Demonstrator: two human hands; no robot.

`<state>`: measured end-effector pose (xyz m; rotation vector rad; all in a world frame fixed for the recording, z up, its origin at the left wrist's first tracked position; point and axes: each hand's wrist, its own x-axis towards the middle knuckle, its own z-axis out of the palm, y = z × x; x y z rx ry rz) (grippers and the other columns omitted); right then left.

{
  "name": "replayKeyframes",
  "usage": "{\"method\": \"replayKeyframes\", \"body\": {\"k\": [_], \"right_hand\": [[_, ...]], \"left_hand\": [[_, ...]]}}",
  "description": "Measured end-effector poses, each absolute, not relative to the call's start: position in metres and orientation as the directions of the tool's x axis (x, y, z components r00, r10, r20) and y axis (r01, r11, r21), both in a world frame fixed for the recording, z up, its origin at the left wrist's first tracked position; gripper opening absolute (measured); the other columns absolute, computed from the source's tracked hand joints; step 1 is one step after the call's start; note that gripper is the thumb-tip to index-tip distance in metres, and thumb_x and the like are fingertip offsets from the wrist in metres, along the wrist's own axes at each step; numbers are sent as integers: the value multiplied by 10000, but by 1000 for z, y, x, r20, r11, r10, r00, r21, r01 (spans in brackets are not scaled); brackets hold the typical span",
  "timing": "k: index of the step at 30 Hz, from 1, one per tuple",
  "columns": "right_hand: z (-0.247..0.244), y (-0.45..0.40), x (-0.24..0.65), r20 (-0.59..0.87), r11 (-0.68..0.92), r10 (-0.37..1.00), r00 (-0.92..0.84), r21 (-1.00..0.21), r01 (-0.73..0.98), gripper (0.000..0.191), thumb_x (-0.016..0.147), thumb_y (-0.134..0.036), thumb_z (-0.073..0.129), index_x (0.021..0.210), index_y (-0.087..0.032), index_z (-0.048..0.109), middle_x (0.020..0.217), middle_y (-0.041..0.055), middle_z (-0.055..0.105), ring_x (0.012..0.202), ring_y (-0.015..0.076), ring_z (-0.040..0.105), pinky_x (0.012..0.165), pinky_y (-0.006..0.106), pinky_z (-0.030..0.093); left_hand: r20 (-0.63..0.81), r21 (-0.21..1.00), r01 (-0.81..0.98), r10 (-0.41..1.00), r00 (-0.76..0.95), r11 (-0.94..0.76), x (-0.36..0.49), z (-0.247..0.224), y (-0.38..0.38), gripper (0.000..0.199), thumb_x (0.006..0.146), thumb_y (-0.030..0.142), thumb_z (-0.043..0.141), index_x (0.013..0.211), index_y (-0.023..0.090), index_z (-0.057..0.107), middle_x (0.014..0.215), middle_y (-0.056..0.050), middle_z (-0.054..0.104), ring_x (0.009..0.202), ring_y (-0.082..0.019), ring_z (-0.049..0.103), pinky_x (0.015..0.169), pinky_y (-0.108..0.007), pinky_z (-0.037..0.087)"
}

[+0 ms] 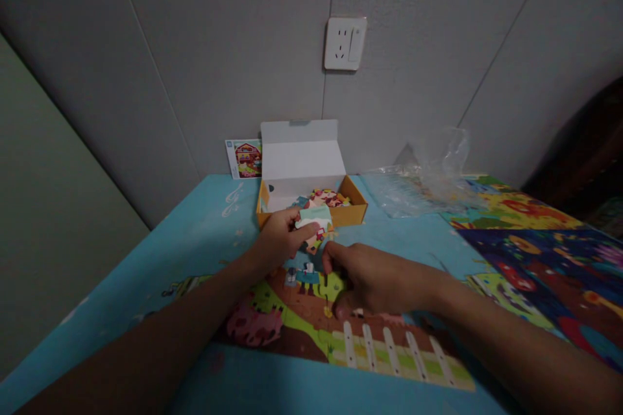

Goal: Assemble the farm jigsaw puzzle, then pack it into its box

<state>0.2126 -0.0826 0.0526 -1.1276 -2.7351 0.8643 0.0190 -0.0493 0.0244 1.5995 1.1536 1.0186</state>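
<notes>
My left hand point(285, 231) grips a few loose jigsaw pieces point(315, 215), printed in pale green, white and red, just in front of the box. Below it lies a partly joined jigsaw puzzle point(292, 318) with a brown path, a pink spotted pig and a white fence. My right hand point(370, 275) is over the puzzle's upper edge, its index finger and thumb bent around a yellow-green puzzle piece point(333, 286). That piece touches the joined part; whether it is fully seated I cannot tell. The remaining fingers of the right hand are curled under.
An orange box point(360, 206) with its white lid raised holds more pieces. A picture card point(246, 159) leans on the wall beside it. Crumpled clear plastic point(413, 188) lies to the right, near other colourful puzzles point(549, 259). All rest on a blue patterned cloth point(214, 220).
</notes>
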Motion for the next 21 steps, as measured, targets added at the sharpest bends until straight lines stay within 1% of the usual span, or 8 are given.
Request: {"method": "replayKeyframes", "body": {"k": [3, 5, 8, 10, 12, 15, 18, 21], "right_hand": [[50, -83, 211, -114, 568, 662, -741, -568, 595, 391, 713, -272, 729, 1014, -198, 490, 721, -34, 502, 607, 108, 415, 544, 243, 275], [48, -83, 210, -69, 570, 677, -733, -582, 581, 348, 739, -227, 685, 1031, -199, 498, 753, -21, 523, 648, 119, 443, 572, 245, 301], [47, -80, 210, -2, 567, 709, -705, -593, 572, 329, 748, -178, 639, 1050, -192, 510, 809, 3, 555, 708, 137, 473, 613, 253, 330], [48, -77, 210, 27, 560, 720, -694, -613, 557, 320, 752, -158, 612, 1058, -181, 518, 777, -3, 550, 674, 130, 465, 604, 253, 332], [49, -74, 211, 56, 570, 710, -702, -631, 526, 277, 768, -126, 554, 1041, -172, 539, 712, -21, 519, 610, 115, 430, 577, 249, 321], [48, -72, 212, 113, 586, 706, -699, -649, 486, 256, 774, -92, 487, 1004, -167, 571, 690, -22, 505, 574, 104, 399, 543, 241, 302], [47, -72, 212, 158, 570, 743, -651, -660, 490, 285, 783, -111, 494, 1051, -165, 570, 700, -17, 519, 574, 103, 414, 534, 238, 293], [47, -72, 212, 131, 588, 731, -670, -618, 521, 303, 760, -125, 539, 1058, -164, 578, 651, -35, 491, 547, 98, 402, 530, 241, 275]], "left_hand": [[153, 940, 268, 963, 222, -211, 18, 29, -51, 263, 759, 402, 614, 690, 169, 512, 414, 88, 424, 332, -64, 359, 365, -194, 268], [168, 932, 284, 963, 213, -226, 17, 30, -51, 256, 766, 393, 603, 679, 174, 502, 425, 84, 431, 343, -69, 367, 377, -199, 286], [191, 905, 344, 961, 198, -250, 16, 26, -49, 245, 775, 376, 593, 673, 171, 505, 460, 71, 442, 388, -77, 383, 407, -205, 289], [236, 853, 424, 949, 208, -305, 16, 22, -48, 239, 778, 361, 592, 667, 165, 513, 499, 61, 443, 437, -83, 394, 435, -209, 274], [299, 773, 506, 923, 242, -383, 15, 20, -48, 223, 782, 337, 590, 663, 159, 528, 528, 56, 430, 478, -87, 392, 462, -215, 255], [346, 677, 552, 873, 343, -486, 15, 20, -50, 217, 807, 299, 564, 645, 155, 549, 554, 40, 453, 532, -99, 410, 507, -226, 259], [340, 651, 548, 847, 409, -526, 15, 22, -52, 227, 820, 303, 554, 651, 153, 578, 575, 24, 506, 567, -113, 438, 535, -233, 273], [310, 653, 563, 857, 411, -506, 15, 23, -52, 194, 813, 295, 561, 691, 152, 612, 576, 19, 525, 552, -116, 436, 527, -237, 267]]}}
